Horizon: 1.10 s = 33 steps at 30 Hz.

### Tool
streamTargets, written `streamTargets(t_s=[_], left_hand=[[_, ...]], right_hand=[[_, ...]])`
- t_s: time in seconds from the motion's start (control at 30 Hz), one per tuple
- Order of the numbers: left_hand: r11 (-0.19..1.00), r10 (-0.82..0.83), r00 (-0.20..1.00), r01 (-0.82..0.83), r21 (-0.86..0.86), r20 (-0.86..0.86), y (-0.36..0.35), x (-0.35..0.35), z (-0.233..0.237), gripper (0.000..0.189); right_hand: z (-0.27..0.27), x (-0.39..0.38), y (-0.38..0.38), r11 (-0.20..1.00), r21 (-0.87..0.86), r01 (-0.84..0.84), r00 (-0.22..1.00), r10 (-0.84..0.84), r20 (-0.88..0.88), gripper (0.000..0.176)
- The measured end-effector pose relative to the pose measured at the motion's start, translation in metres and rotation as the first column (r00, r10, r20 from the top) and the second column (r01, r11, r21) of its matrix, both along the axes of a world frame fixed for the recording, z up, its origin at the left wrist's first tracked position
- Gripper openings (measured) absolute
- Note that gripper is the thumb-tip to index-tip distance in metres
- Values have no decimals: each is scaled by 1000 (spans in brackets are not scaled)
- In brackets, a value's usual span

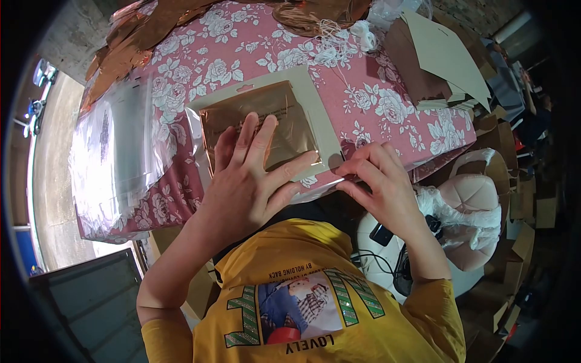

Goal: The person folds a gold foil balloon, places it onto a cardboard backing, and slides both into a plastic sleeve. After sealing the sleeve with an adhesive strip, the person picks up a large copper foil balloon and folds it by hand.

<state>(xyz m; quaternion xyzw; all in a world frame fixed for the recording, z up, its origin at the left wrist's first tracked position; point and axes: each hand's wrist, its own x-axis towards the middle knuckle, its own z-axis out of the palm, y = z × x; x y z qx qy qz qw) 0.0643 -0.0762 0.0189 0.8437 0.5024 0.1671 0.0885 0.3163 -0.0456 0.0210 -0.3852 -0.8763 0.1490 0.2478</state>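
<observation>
My left hand [251, 172] lies with its fingers spread on a folded copper-coloured foil packet [293, 118]. Under the packet is a beige card [322, 100] with a hanging slot at its top. A clear plastic bag [195, 130] shows along the card's left side and lower edge, around card and foil as far as I can see. At the lower right corner, by the table's front edge, my right hand [378, 181] has thumb and fingertips pinched together on the bag's edge. The exact grip is partly hidden by the fingers.
A pile of clear plastic bags [115, 145] lies at the left of the flowered tablecloth [375, 106]. Copper foil [136, 51] and white string [336, 45] lie at the back, stacked beige cards [445, 54] at the right. A padded stool [469, 199] stands beside the table.
</observation>
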Motion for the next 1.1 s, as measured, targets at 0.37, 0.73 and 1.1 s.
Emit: streamTargets(t_s=[0.37, 0.73, 1.1], left_hand=[[999, 4, 1000, -3, 49, -28, -2, 0, -3, 47], [999, 12, 999, -9, 52, -47, -2, 1, -3, 48], [1000, 24, 999, -24, 13, -33, -2, 2, -1, 50]], right_hand=[[-16, 4, -7, 958, 282, -60, 996, 40, 75, 24], [-34, 8, -10, 830, 538, -148, 984, 69, 164, 20], [-78, 17, -40, 903, 396, -163, 981, 106, 163, 26]])
